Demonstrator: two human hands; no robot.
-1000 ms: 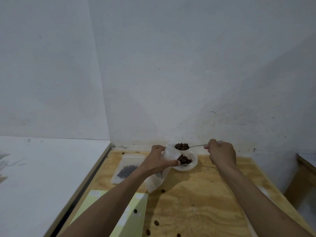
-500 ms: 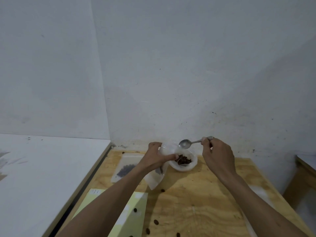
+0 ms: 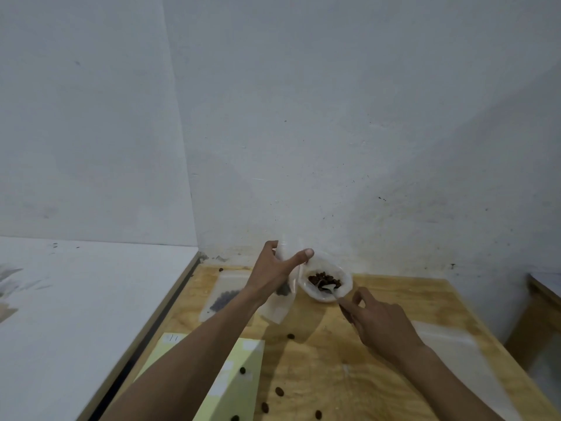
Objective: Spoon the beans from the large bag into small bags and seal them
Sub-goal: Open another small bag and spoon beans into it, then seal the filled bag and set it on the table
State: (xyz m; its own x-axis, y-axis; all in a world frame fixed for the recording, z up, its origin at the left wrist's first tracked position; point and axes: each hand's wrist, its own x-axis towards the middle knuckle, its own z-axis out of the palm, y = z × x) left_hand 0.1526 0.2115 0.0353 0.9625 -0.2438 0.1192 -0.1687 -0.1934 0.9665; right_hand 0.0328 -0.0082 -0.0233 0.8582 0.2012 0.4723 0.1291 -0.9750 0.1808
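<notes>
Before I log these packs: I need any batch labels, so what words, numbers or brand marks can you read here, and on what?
"11": what looks like two handwritten strokes on the top corner of the yellow-green sheet; faint, so not certain.
White patches on that sheet: nothing legible.
small bag in the left hand: no print seen.
large bag of beans, spoon in the right hand: no print seen.

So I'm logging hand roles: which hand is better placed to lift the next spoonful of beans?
Right hand: it holds the spoon, whose bowl sits in the large bag's beans. The left hand is occupied holding the small bag upright.
</notes>
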